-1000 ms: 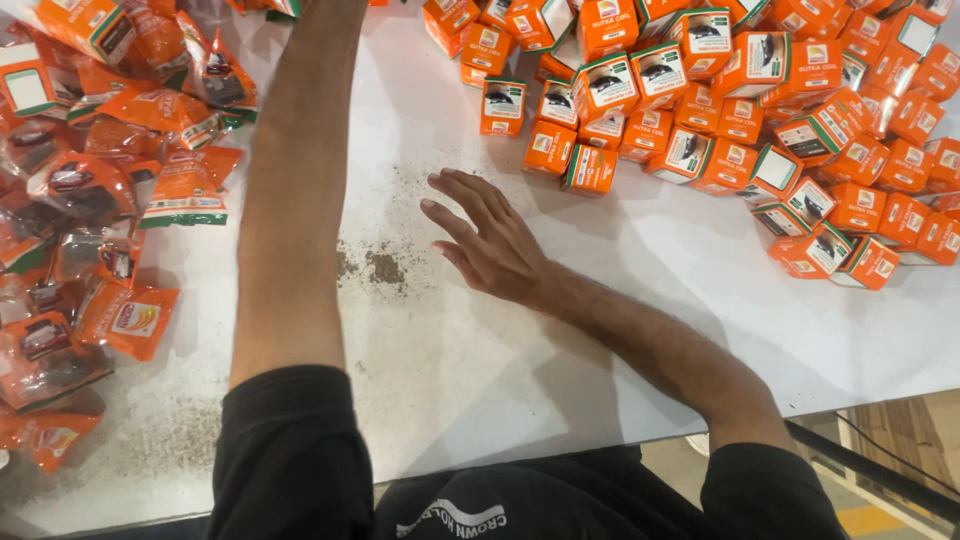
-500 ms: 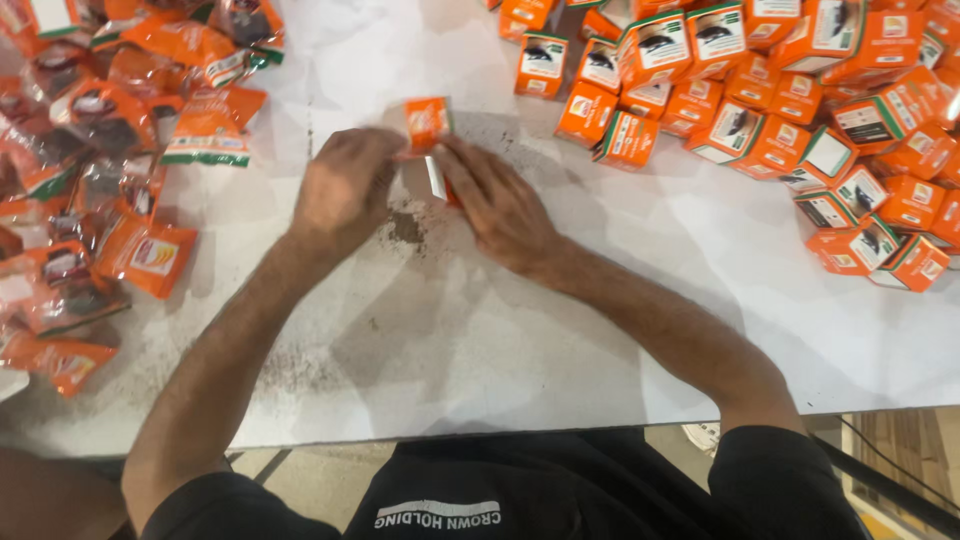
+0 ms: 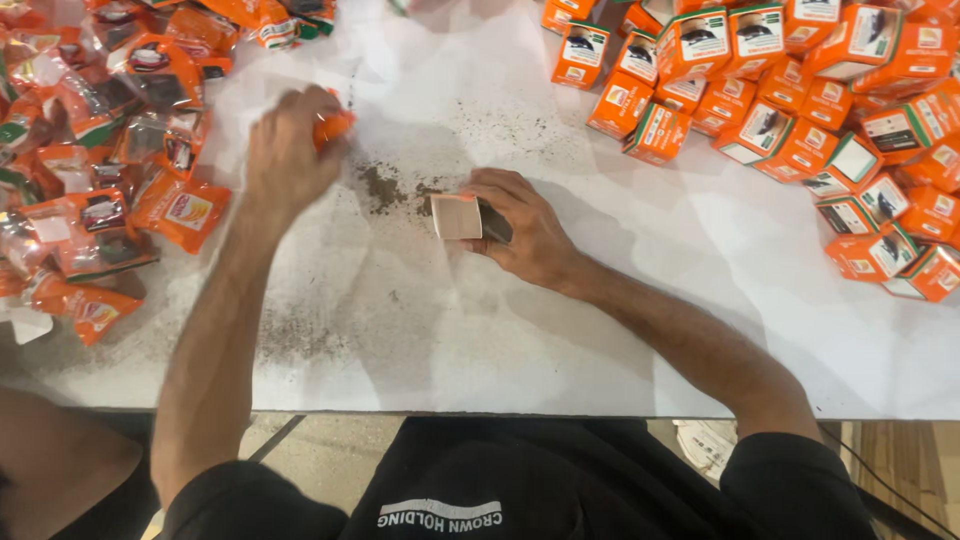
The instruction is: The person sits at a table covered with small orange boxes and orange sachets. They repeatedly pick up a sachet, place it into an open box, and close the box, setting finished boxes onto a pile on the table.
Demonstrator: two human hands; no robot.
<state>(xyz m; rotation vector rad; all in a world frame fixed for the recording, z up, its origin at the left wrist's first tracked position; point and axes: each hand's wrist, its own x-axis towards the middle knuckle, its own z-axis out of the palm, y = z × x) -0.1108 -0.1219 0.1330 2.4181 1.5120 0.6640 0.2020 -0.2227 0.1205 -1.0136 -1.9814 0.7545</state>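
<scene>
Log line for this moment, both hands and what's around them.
left hand: gripping orange packet | right hand: holding small box on white table | dark crumbs between hands | packets left, boxes right

Pouches [image 3: 110, 190] pile on your desk [image 3: 620, 330] at left, boxes [image 3: 800, 120] at right, one small box [image 3: 457, 216] between, spilled grit [image 3: 390, 188] behind it.
</scene>
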